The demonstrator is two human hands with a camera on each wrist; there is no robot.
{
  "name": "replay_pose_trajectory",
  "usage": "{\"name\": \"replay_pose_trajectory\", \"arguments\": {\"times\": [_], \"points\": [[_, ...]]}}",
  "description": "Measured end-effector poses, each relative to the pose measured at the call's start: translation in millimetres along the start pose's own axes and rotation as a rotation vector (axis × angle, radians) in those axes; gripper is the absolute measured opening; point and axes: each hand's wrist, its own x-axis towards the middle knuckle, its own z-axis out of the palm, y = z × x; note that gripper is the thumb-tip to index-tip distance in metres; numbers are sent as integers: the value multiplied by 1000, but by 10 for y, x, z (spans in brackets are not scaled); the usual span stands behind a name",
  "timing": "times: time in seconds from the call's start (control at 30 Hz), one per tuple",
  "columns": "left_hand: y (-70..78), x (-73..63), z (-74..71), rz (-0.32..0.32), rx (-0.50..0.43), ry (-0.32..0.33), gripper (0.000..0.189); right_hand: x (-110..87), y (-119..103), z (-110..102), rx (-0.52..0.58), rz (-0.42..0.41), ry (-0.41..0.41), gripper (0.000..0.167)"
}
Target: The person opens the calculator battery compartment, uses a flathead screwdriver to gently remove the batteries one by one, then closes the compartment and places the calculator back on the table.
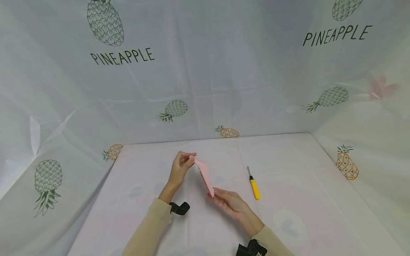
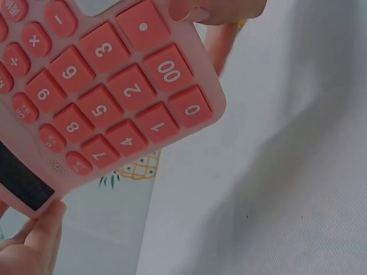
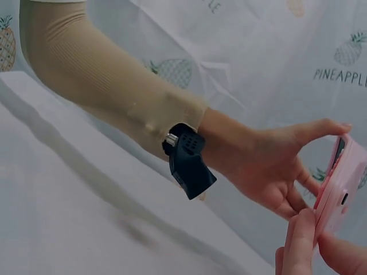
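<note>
Pineapple-print backdrop point(image 1: 205, 67): rises beyond both grips.
Desk point(image 1: 288, 163): pale-covered, spread out beneath both grips.
Beige left sleeve point(image 1: 147, 225): slants forward and inward to a raised wrist; this arm reaches the farther of the two.
Beige right sleeve point(image 1: 272, 241): comes from the near right, angled inward, so that the forearms converge on the work.
Left grip point(image 1: 180, 167): narrowed to a pinch, thumb and fingers on the far end of the pink calculator point(image 1: 206, 174).
Right grip point(image 1: 232, 204): holding the calculator's near end, thumb on one side and fingers on the other, closer to the body than the left grip.
Calculator: hangs tilted between the two grips, off the desk, keys turned toward the person's left. Lifting it looks done; setting it down is not. No part that shows is missing; whether anything on its back is undone cannot be told.
Yellow-handled screwdriver point(image 1: 254, 185): lies right of the right grip, apart from it, shaft pointing away; untouched, so any work with it appears not under way.
Display point(image 2: 26, 177): dark, just beside the left grip; no digits can be made out.
0 key point(image 2: 192, 107): near the right grip, in place.
Dark slot point(image 3: 344, 199): on the casing, just above the right grip.
</note>
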Motion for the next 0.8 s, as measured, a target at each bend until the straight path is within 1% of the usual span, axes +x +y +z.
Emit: {"name": "replay_pose_trajectory", "arguments": {"times": [0.07,0.17,0.27,0.37,0.43,0.53,0.63,0.67,0.73,0.8], "points": [[-101,15,-29,5,-65,-19,23,-4,8,13,-1,6,12,28],[-162,21,-56,25,-105,-40,31,-2,20,25,-1,4,18,27],[-161,21,-69,32,-124,-57,37,2,34,31,-2,1,22,27],[-109,18,-63,4,-168,-66,40,0,48,30,-15,-6,25,26],[-54,20,-49,-44,-201,-45,44,-2,61,25,-28,-8,28,26],[20,36,-28,-146,-226,37,48,-7,74,28,-49,-15,32,26],[75,55,-35,-232,-187,107,43,-9,80,37,-84,-31,33,38],[92,58,-41,-248,-173,118,40,-10,80,40,-97,-39,37,43],[125,62,-60,-275,-144,115,36,-10,82,48,-123,-51,51,51],[162,67,-75,-302,-128,103,35,-14,84,51,-137,-62,63,52]]}}
